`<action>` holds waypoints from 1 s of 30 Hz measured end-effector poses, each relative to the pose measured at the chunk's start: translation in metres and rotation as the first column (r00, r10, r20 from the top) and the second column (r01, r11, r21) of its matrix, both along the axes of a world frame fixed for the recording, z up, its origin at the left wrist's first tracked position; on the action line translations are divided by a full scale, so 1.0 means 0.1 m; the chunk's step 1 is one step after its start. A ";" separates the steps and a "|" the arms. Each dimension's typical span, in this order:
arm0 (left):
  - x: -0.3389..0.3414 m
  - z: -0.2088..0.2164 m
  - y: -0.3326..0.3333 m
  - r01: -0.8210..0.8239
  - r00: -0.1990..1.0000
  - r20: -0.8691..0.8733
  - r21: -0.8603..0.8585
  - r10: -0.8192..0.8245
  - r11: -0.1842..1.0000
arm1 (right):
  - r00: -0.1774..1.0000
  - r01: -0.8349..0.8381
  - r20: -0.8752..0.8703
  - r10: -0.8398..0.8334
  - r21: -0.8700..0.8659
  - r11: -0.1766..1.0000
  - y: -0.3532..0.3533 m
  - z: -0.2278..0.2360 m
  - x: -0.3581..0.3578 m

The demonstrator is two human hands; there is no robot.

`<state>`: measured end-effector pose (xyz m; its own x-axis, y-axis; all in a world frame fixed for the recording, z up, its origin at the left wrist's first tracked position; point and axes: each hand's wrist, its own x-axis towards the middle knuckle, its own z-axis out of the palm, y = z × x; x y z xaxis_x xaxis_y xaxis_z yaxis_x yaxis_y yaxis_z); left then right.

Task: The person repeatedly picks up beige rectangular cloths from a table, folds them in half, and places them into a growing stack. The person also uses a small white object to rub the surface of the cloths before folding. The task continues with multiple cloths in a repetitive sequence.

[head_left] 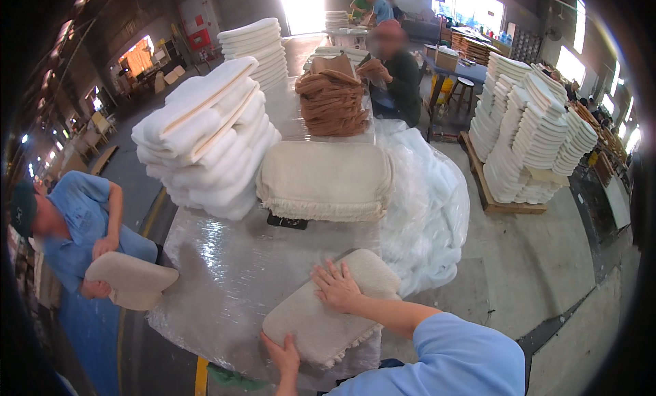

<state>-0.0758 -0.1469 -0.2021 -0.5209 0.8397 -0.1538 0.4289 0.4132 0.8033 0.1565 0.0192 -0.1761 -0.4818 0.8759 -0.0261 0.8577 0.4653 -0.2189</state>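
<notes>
A beige fabric-covered cushion [311,325] lies at a slant on the plastic-covered table [225,287] in front of me. Loose, frayed fabric edges hang along its near side. My right hand [336,289] lies flat on its top face, fingers spread. At the cushion's near left corner, my left hand [283,355] grips the edge, and some of its fingers are partly hidden. Beyond it sits a stack of beige cushion covers [326,174] with a ragged front edge. A small black flat object [287,222] pokes out from under that stack.
White padding [205,129] is piled at the far left, brown covers [331,102] farther back. Clear plastic wrapping [424,211] bulges along the right side. A person at left [89,218] holds another beige cushion [133,280]; another person [396,75] handles brown fabric. White pads [526,123] stand on a pallet.
</notes>
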 end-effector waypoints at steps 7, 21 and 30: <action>0.05 0.00 0.03 -0.013 1.000 -0.026 -0.040 0.011 0.999 | 0.980 -0.197 0.027 0.198 -0.033 0.980 -0.37 -0.08 -0.23; -0.03 0.10 0.12 0.103 0.960 -0.247 -0.128 -0.132 0.986 | 0.935 -0.316 -0.189 0.299 -0.066 0.946 -1.20 -0.12 -0.27; 0.39 0.23 0.46 0.489 0.548 -0.641 -0.274 -0.537 0.828 | 0.963 -0.127 -0.246 0.111 -0.049 0.991 -0.55 0.06 0.13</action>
